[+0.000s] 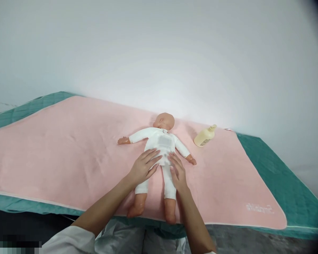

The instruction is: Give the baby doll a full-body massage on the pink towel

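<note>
A baby doll (160,141) with a white cloth body lies on a pink mat (82,151), its head toward the wall and its feet at the near edge. The head is turned so that an ear shows; its arms are spread. My left hand (145,165) rests on the left side of the doll's lower torso, fingers apart. On the right side of the lower torso and hip lies my right hand (178,171), its fingers stretched out and slightly spread. Neither hand holds anything.
To the right of the doll, a pale yellow pump bottle (204,137) lies tilted on the mat. A green quilted cover (278,176) shows beyond the mat's edges. Behind it rises a plain pale wall (159,56).
</note>
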`<action>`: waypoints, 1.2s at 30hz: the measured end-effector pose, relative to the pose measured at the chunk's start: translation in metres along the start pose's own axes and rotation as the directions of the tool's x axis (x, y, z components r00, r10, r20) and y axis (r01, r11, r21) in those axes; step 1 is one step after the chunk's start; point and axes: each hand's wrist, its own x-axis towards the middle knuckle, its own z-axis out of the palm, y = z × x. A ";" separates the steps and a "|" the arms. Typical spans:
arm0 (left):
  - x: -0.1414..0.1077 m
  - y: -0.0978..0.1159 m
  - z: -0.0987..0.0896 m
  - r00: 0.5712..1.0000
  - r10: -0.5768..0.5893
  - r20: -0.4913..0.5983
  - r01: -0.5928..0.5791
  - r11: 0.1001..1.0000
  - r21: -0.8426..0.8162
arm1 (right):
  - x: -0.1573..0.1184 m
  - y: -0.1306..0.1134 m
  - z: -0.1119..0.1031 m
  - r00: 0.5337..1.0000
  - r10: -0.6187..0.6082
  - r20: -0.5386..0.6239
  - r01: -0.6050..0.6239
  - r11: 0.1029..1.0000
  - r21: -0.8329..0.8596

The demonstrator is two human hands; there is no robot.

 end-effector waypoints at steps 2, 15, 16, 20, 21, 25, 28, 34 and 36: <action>-0.009 0.004 -0.003 1.000 0.019 0.014 -0.019 1.000 0.019 | -0.013 -0.001 -0.001 0.999 -0.029 0.028 0.029 1.000 -0.006; -0.015 0.006 0.003 0.997 0.012 0.073 -0.010 1.000 -0.025 | -0.021 0.003 0.000 0.996 0.019 0.082 -0.018 1.000 -0.008; -0.015 0.006 0.004 0.996 -0.001 0.084 0.003 1.000 -0.028 | -0.021 0.002 0.000 0.996 0.028 0.081 -0.027 1.000 -0.007; -0.014 0.006 0.005 0.989 -0.029 0.144 0.031 0.999 -0.013 | -0.019 0.002 0.002 0.995 0.060 0.086 -0.060 0.998 0.000; -0.013 0.006 0.006 0.986 -0.033 0.161 0.034 0.999 -0.004 | -0.019 0.003 0.002 0.994 0.067 0.087 -0.068 0.998 0.002; -0.012 0.005 0.005 0.978 -0.031 0.206 0.025 0.999 0.028 | -0.016 0.006 0.003 0.995 0.075 0.058 -0.077 0.996 0.034; -0.008 0.005 0.000 0.981 -0.002 0.196 -0.005 0.999 0.035 | -0.013 0.008 0.003 0.999 0.050 0.019 -0.051 0.998 0.046; 0.008 0.001 -0.007 0.985 0.043 0.169 -0.053 0.997 0.051 | 0.006 0.005 -0.003 0.998 -0.060 0.030 0.061 0.998 -0.028; 0.013 -0.004 -0.007 0.975 0.070 0.209 -0.082 0.995 0.051 | 0.016 0.006 -0.006 0.992 -0.102 0.075 0.106 0.993 -0.054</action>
